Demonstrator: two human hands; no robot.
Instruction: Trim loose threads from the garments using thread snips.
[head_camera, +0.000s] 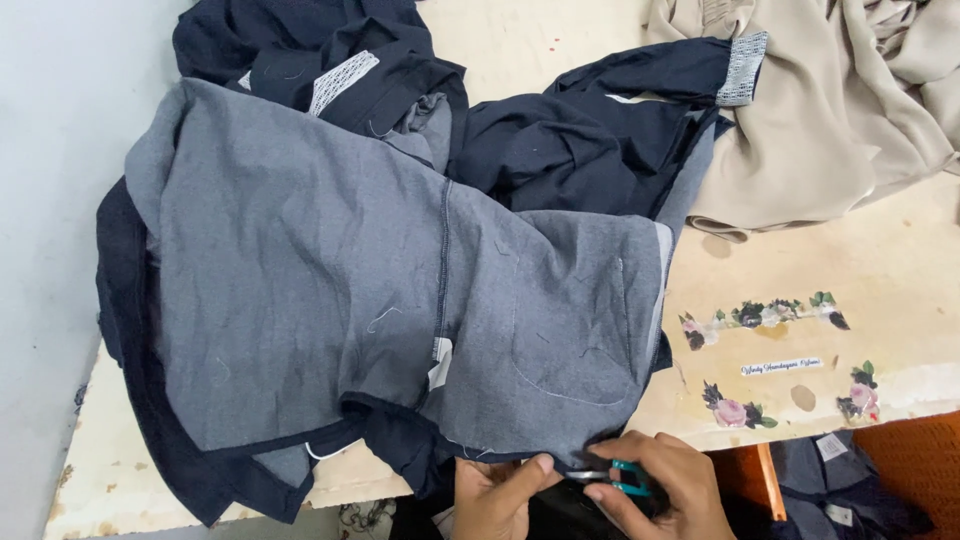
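A dark navy garment (330, 290) lies inside out on the table, its grey reverse side up, with a stitched pocket outline near its lower right. At the bottom edge of the picture, my left hand (497, 497) pinches the garment's hem between thumb and fingers. My right hand (655, 487) holds small teal-handled thread snips (612, 480) with the blades against the hem, right beside my left thumb. Loose threads show along that hem.
A beige garment (830, 110) is heaped at the back right. More navy cloth with white lace trim (340, 80) lies at the back. The cream table top (850, 290) carries flower stickers (765, 318). A grey wall runs along the left. Dark clothing lies below the table's front edge.
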